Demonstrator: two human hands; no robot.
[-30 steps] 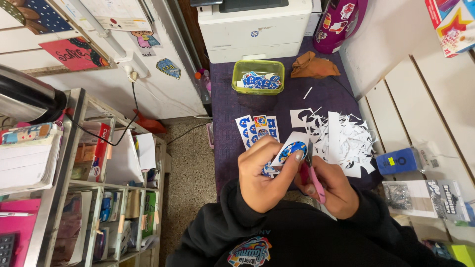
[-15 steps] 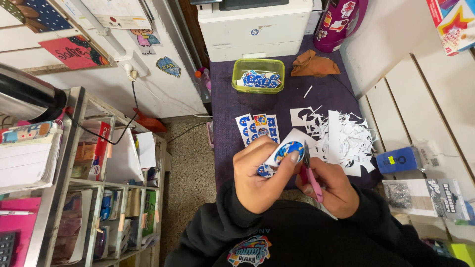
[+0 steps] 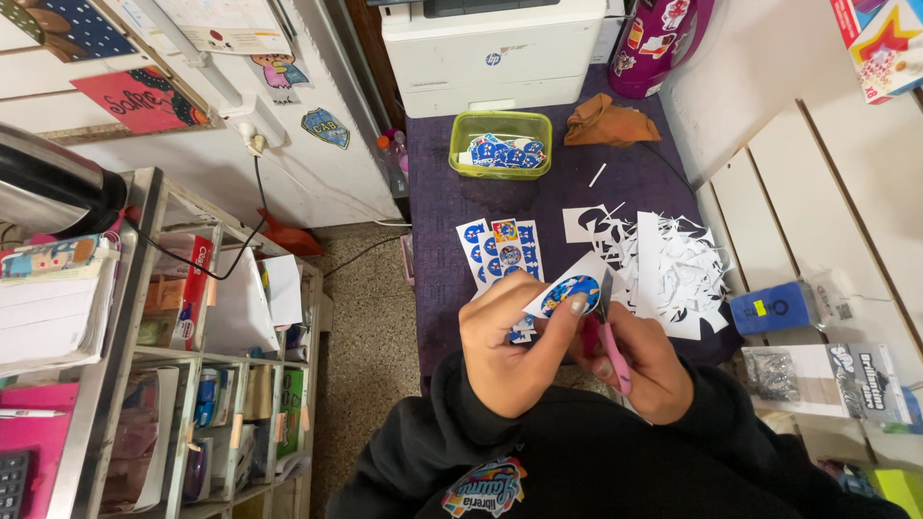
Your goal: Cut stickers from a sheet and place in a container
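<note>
The person sits at the near edge of a purple-covered table (image 3: 538, 207), hands close to the chest, presumably so the cutting line stays right under the eyes. The left hand (image 3: 514, 351) pinches a white paper piece with a round blue sticker (image 3: 567, 291) between thumb and fingers, tilted up toward the blades so its edge can be fed in. The right hand (image 3: 639, 370) is closed around pink-handled scissors (image 3: 608, 336), whose blades meet the paper's right edge; how far the blades are parted I cannot tell.

Just beyond the hands, near the middle of the table, lies a sheet of uncut stickers (image 3: 500, 252), within easy reach for taking the next one. To its right, toward the right edge, a heap of white paper offcuts (image 3: 663, 264) spreads out, apparently dropped where the scissors hand works. At the far edge a green plastic tub (image 3: 500, 144) holds blue cut-out stickers, kept apart from the scraps. A brown cloth (image 3: 611, 123) lies beside it, and a white printer (image 3: 495, 43) stands behind.
</note>
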